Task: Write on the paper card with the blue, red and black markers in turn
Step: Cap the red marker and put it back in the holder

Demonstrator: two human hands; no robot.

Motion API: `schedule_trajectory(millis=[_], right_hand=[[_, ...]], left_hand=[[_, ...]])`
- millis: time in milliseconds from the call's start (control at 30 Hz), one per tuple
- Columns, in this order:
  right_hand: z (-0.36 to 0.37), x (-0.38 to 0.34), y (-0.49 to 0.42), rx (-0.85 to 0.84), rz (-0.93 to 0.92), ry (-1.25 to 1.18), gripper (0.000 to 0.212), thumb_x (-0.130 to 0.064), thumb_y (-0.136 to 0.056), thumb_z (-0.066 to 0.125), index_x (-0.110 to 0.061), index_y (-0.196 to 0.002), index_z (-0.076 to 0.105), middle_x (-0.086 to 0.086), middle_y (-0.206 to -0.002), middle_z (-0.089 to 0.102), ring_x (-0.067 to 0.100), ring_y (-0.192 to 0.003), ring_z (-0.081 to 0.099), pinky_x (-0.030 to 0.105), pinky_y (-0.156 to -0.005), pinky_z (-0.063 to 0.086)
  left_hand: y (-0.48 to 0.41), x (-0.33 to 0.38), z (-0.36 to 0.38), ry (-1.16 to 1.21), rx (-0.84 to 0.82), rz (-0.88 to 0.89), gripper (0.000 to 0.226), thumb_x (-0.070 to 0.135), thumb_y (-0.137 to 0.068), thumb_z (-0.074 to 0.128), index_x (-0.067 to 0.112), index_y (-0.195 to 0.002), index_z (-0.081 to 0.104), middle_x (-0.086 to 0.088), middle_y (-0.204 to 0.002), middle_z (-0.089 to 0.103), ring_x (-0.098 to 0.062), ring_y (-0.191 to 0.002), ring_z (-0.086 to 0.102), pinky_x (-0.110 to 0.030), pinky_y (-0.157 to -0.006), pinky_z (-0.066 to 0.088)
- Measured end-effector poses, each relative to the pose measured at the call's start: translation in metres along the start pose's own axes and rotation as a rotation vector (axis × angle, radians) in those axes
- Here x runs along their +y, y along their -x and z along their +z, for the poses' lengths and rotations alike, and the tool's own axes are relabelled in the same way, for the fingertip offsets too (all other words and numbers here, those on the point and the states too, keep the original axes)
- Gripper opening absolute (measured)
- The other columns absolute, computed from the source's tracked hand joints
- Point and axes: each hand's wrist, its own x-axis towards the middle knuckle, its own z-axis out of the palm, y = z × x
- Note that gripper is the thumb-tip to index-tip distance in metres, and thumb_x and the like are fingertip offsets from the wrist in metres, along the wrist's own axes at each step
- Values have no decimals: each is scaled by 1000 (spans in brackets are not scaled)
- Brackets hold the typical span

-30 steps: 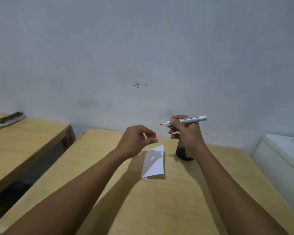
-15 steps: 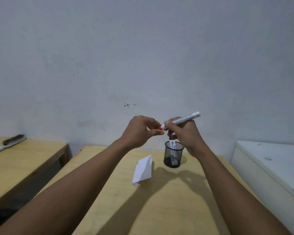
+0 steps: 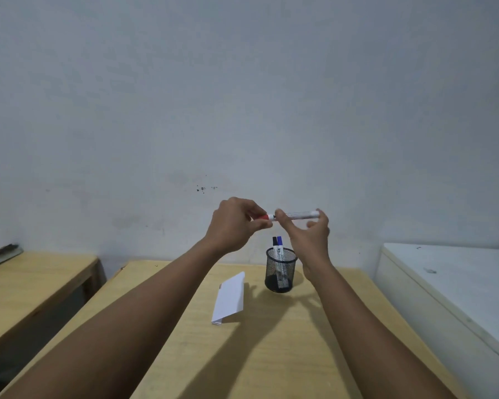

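Held level in the air above the table is the red marker [image 3: 298,215], its red cap on at the left end. My left hand [image 3: 236,223] pinches that cap. My right hand [image 3: 310,234] has its fingers spread, with thumb and fingertips touching the white barrel. The white paper card [image 3: 230,295] lies folded on the wooden table [image 3: 285,355], with short marks at its upper left corner. Behind it, a black mesh pen holder [image 3: 281,272] stands with the black marker [image 3: 274,241] and the blue marker [image 3: 279,246] upright inside.
A second wooden table [image 3: 26,286] sits to the left across a gap, with a brush [image 3: 0,254] on its far edge. A white cabinet top [image 3: 450,298] stands close on the right. A grey wall rises right behind the table.
The cap in my left hand has gone onto the marker's tip. My right hand's grip on the barrel has loosened, fingers spread. The view has tilted up.
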Motion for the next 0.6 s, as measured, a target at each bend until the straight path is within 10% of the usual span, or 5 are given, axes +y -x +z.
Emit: schedule_trajectory(millis=[67, 267, 600], right_hand=[[-2, 8, -3, 52, -88, 119, 111, -59, -67, 86, -30, -156, 26, 1, -155, 26, 21, -143, 37, 49, -114, 38], [-14, 27, -24, -169, -334, 334, 17, -37, -84, 77, -48, -90, 66, -27, -113, 66, 6, -111, 58, 55, -111, 37], [-8, 46, -80, -111, -369, 333, 26, -20, -88, 78, -24, -108, 62, -10, -86, 72, 9, -78, 71, 49, -88, 57]], left_hand=[[-4, -2, 3, 86, -5, -39, 22, 31, -74, 85, 17, -89, 78, 9, -80, 75, -10, -79, 70, -36, -79, 59], [-20, -19, 22, 216, -23, -135, 23, 28, -75, 85, 12, -90, 78, -1, -83, 77, -19, -84, 73, -42, -86, 59], [-65, -35, 71, 230, -29, -160, 37, 46, -83, 73, 20, -109, 73, 1, -89, 75, -13, -87, 69, -31, -78, 54]])
